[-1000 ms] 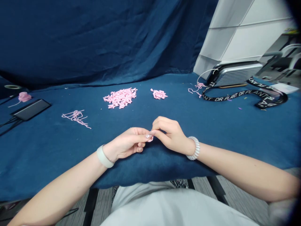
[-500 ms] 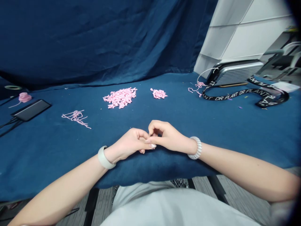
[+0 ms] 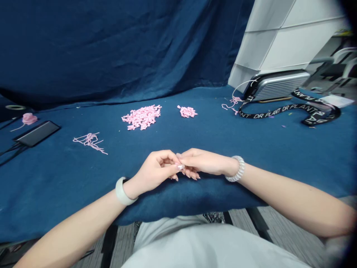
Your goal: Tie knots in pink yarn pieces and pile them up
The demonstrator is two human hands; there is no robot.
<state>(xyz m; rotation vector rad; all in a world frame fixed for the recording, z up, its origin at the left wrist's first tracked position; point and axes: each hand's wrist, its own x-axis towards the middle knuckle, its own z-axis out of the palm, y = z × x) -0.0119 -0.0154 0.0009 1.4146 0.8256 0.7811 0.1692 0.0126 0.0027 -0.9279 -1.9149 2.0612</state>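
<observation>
Left hand: The left hand is at the near edge, in the middle. Its thumb and pointing finger come close together, so the gap is narrow. I cannot tell if a tiny thing is pinched there, because the fingertips hide it.
Right hand: The right hand touches the left one, tip to tip. Its thumb lies along the top and some fingers poke out below. I cannot tell if it holds anything.
Wrists: A pale band is on the left wrist, and a curly band is on the right.
Pink piles: A big pink pile lies on the blue cloth, farther away than the hands. A small pink pile is just to its right.
Pink string: Loose pink strings lie left of the big pile, a bit nearer.
Far left: A pink ball sits behind a flat dark box with black wires.
Far right: A silver case stands behind a black strap with white letters. Pink scraps lie just left of the case.
</observation>
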